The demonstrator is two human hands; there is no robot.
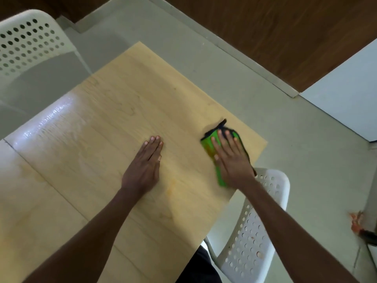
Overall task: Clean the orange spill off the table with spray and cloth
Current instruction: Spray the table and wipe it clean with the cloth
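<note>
Arms: two, bare to the frame edge, no sleeves.
Left hand (145, 162): no rings.
Right hand (232, 160): no rings.
Wrists: bare.

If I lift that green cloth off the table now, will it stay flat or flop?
Probably flop: the green cloth lies folded and rumpled under the right hand. It looks light, and likely damp where stained orange, so it may cling slightly to the table.
</note>
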